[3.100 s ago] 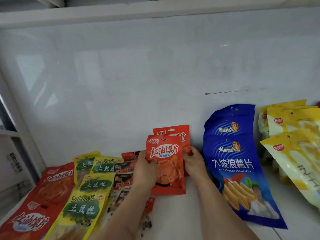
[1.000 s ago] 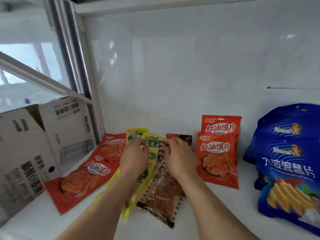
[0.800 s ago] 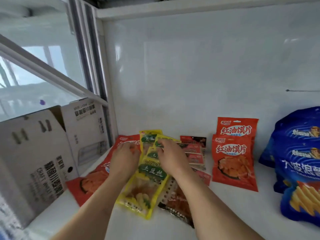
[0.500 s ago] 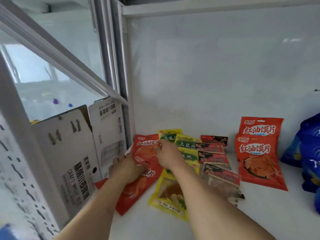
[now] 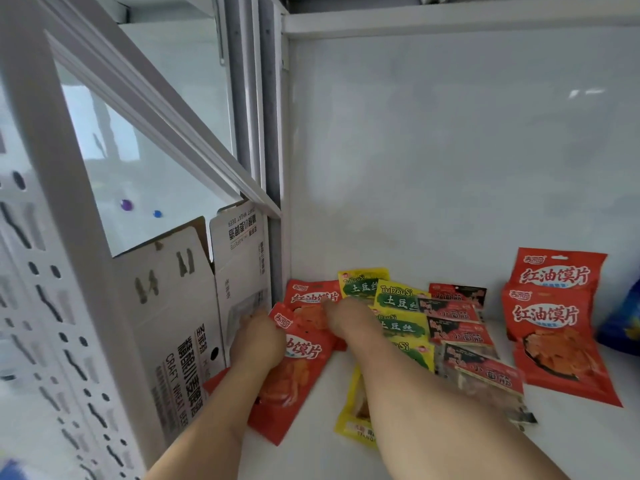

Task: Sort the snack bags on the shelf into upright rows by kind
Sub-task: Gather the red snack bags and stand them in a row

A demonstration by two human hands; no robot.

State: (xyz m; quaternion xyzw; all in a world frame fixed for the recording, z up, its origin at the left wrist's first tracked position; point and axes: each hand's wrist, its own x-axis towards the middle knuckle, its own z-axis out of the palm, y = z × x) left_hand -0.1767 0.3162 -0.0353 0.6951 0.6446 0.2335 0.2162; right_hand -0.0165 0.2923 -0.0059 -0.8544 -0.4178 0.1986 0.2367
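1. Right now both hands work the far-left corner of the white shelf [image 5: 450, 445], where two flat red plastic snack bags with white lettering lie overlapped; the near one [image 5: 298, 372] lies under the left hand [image 5: 258, 342], the far one [image 5: 311, 301] against the back wall
2. Left hand is curled over the near bag's top-left edge w/ fingers folded down; looks like it's pinching the seam, tho thumb contact is hidden. Right hand [image 5: 346, 318] lies palm-down across the far bag's upper part, fingers hidden, so can't tell if it's gripping or just pressing
3. Handling guess: bags are light, thin, floppy film w/ crisp contents – prob slippery on each other and crushable if squeezed mid-body. Best hold is the stiff sealed top strip, pinched at both corners
4. Beside them lie yellow-and-green pouches [image 5: 398, 301] and dark red-black small packets [image 5: 460, 332], fanned flat & overlapping
5. Two matching red bags already stand upright [image 5: 554, 317] at right vs the wall – likely where these go. They'd need leaning on those, else prob slump
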